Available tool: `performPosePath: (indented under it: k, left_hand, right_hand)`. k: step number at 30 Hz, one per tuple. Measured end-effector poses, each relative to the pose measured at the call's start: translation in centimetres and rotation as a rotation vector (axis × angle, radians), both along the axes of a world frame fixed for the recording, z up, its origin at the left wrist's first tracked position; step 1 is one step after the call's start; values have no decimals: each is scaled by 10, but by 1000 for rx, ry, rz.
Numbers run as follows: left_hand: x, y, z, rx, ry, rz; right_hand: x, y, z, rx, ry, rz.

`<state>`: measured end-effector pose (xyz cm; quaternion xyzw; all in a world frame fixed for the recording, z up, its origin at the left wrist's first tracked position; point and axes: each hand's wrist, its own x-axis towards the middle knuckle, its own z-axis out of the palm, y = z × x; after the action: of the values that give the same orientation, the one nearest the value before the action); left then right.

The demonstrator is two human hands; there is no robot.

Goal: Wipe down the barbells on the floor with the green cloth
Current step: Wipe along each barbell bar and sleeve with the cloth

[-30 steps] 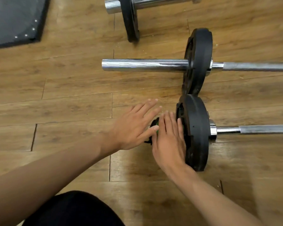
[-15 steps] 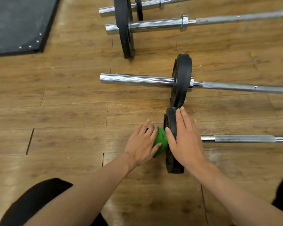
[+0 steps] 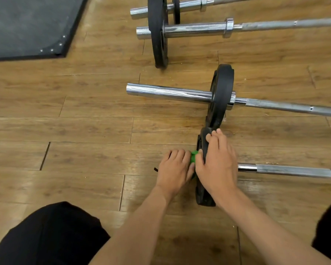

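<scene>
Less crumpled green cloth (image 3: 193, 156) shows than before, the left hand (image 3: 173, 169) curling round it. Right hand (image 3: 216, 165) grips the black round weight plate (image 3: 203, 197) by its rim.

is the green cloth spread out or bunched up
Bunched up: the green cloth shows only as a small wad between the left hand and the nearest plate.

Floor (image 3: 84, 131): wood planks, satin gloss, glare patches, visible grain. Barbell sleeves (image 3: 168, 93): polished chrome, smooth, mirror-bright. Shafts (image 3: 287, 107): duller grey metal, matt, rougher look. Near plate (image 3: 203, 196): matt black, rubbery look, scuffed rim; far plate (image 3: 158, 35) same finish. Cloth (image 3: 193, 156): bright green, fuzzy fabric. Mat (image 3: 27, 25) at the floor's far left corner: dark grey, matt, fine grainy texture, shiny metal studs (image 3: 60, 44). Trousers (image 3: 46, 236): plain black matt fabric.
</scene>
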<state>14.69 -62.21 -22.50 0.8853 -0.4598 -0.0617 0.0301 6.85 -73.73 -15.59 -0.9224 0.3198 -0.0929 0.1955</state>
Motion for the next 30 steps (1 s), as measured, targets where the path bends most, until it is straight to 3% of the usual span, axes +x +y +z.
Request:
performPosePath:
  k: [7,12,16,22,28,30]
  left_hand:
    - [0,-5,10,39,-52,274]
    - [-34,2,-9,-9,-34,150]
    - [-7,9,-10,28,-82,62]
    - [-5,-1,6,45,-46,328]
    - [-19,12,-18,-38,-87,-2]
    - [-3,20,-16,5,-132,-2]
  right_hand:
    - [2,0,-8,-36,-100,-19]
    - [0,4,-8,-43,-102,-47]
    - [1,3,-11,-34,-115,-54]
    - [3,6,-10,-3,-140,-60]
    - [0,5,-13,16,-145,-51]
    - [0,4,-13,20,-148,-48]
